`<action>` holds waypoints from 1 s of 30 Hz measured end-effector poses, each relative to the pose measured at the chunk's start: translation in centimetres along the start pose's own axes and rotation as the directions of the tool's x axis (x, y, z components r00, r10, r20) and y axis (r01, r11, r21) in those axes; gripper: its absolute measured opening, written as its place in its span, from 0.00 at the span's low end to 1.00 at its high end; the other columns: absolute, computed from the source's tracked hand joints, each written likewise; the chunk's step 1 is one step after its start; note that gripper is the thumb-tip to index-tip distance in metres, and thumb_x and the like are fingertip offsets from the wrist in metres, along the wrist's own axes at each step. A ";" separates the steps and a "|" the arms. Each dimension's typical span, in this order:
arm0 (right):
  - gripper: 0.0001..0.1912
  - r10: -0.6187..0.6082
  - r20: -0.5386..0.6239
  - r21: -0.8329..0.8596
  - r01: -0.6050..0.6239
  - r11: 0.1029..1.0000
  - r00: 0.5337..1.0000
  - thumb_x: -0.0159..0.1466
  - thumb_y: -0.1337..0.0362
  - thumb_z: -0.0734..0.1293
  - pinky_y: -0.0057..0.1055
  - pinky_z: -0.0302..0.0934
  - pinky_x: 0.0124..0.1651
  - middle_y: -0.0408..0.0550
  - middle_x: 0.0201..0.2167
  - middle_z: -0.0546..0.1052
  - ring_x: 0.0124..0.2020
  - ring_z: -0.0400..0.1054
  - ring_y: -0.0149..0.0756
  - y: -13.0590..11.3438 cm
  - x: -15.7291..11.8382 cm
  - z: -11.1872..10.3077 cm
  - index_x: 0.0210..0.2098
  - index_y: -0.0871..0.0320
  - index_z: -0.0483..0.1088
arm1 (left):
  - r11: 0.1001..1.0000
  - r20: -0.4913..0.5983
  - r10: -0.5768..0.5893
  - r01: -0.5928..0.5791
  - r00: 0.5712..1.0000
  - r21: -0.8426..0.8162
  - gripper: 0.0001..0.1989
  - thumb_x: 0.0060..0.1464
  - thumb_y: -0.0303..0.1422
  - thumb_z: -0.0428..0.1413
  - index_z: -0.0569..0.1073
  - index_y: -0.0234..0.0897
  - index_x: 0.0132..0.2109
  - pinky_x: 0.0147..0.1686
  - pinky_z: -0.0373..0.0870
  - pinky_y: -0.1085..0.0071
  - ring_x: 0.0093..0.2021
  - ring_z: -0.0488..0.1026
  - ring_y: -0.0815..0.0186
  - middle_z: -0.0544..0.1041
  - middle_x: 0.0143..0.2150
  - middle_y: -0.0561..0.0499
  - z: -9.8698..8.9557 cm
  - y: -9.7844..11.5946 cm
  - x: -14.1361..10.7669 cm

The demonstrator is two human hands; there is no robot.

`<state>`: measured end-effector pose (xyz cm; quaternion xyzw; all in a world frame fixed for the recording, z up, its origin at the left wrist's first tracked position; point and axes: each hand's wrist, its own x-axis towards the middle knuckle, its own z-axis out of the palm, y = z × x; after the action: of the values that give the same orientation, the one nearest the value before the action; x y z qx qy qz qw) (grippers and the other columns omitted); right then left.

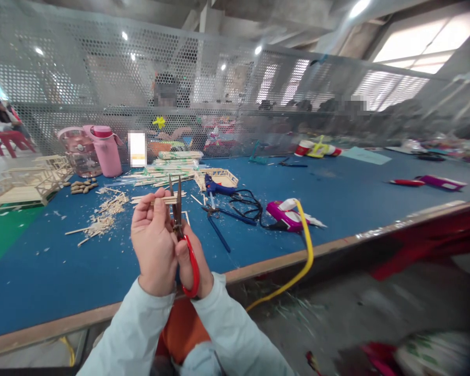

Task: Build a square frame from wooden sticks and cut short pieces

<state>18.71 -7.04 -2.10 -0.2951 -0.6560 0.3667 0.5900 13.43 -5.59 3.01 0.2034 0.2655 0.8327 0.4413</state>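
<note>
My left hand (155, 241) is closed around a small bundle of thin wooden sticks (167, 200), whose ends point right. Just beside it, my right hand (194, 256) grips the red handles of the scissors (195, 266). The scissor blades point up and away, parted, with the stick ends at them. Both hands are close together above the near part of the blue table (113, 271). A pile of short stick pieces (107, 214) lies left of my left hand. Pliers with blue handles (221, 230) lie to the right of my right hand.
Behind the hands are bundled sticks (168, 169), a blue glue gun (219, 185) and a pink bottle (106, 151). Wooden frames (27, 183) stand at left. A purple glue gun (284, 215) and yellow cord (307, 245) are at right, the cord crossing the table edge.
</note>
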 end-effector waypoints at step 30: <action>0.35 -0.013 -0.029 -0.056 0.012 0.998 0.999 0.59 0.38 0.50 0.32 0.61 0.44 0.53 0.44 0.72 0.44 0.67 0.42 -0.9 -0.2 -0.5 0.52 0.58 0.62 | 0.998 0.076 -0.065 0.064 0.995 0.011 0.05 0.47 0.27 0.59 0.70 0.37 0.33 0.34 0.71 0.76 0.35 0.76 0.71 0.78 0.33 0.54 0.0 0.1 -0.9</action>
<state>19.29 -7.60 -1.44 -0.3129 -0.6590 0.3400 0.5934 13.80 -6.38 3.01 0.2284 0.2584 0.8085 0.4770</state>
